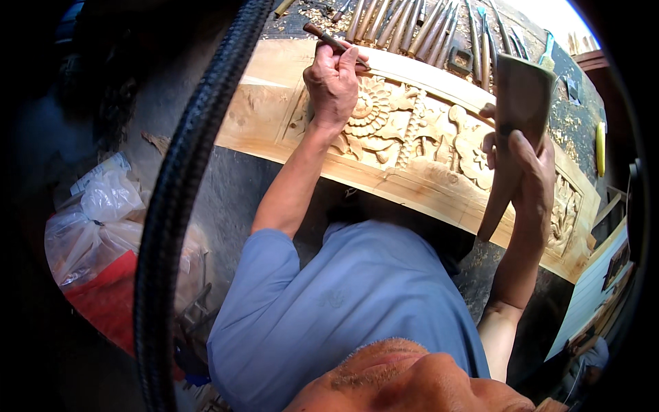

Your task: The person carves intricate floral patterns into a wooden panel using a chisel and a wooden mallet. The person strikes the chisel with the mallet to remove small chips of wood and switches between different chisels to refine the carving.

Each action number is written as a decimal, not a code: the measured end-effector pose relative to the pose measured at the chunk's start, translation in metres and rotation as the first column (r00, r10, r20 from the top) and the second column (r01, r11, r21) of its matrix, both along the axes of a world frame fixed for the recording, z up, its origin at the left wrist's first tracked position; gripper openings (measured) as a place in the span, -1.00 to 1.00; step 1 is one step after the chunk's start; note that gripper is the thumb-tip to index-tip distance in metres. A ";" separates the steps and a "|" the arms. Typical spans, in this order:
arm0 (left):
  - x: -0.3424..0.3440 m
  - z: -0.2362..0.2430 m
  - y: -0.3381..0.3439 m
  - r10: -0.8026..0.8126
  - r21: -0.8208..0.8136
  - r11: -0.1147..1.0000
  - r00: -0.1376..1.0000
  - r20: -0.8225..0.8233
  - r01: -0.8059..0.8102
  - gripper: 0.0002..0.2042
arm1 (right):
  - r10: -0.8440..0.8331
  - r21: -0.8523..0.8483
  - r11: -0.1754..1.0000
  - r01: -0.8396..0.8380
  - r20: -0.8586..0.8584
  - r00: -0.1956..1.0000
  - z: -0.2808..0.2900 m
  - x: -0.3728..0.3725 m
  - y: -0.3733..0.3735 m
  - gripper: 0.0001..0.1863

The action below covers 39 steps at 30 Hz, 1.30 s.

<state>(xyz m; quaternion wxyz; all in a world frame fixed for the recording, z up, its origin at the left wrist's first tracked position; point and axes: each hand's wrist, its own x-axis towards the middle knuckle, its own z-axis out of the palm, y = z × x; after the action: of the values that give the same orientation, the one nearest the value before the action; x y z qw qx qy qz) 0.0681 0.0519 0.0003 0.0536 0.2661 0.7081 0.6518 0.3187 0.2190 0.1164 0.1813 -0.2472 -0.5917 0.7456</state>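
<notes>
Head view: left hand (334, 86) pinching chisel (321, 33) at upper border of carved wooden panel (412, 127) on tabletop (585, 123); right hand (527, 161) gripping wooden mallet (525, 89). Chiselling apparently in hand; next blow calls for steady chisel.

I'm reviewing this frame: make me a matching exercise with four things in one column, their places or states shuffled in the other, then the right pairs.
Things
1. slim chisel
2. wooden mallet
3. carved board
4. clear plastic bag

Places or states
A. tied at its neck
B. in the left hand
C. pale, with flower relief
D. in the right hand

Pairs: 1-B; 2-D; 3-C; 4-A
</notes>
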 end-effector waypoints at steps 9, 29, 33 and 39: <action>0.002 -0.001 0.009 0.050 -0.091 0.993 0.956 -0.289 -0.079 -0.92 | 0.004 0.844 0.526 -0.107 0.123 0.992 0.001 -0.064 0.010 -0.30; -0.004 -0.001 0.005 0.062 -0.111 0.991 0.995 -0.076 -0.070 -0.87 | 0.145 0.920 0.164 0.357 -0.380 0.913 0.036 -0.183 0.010 -0.50; 0.001 0.003 0.010 0.015 -0.198 0.978 0.962 -0.273 -0.072 -0.87 | 0.146 0.976 0.066 0.210 -0.217 0.965 0.014 -0.174 0.015 -0.50; 0.001 0.005 0.009 0.033 -0.173 0.983 0.978 -0.208 -0.070 -0.88 | 0.121 0.986 -0.101 0.132 -0.119 0.985 0.031 -0.169 0.014 -0.47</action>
<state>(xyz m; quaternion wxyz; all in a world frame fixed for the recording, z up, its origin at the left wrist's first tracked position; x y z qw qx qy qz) 0.0689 0.0612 0.0056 -0.0126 0.3072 0.7722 0.5560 0.1494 0.2330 0.1477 0.3574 0.0314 -0.9302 0.0774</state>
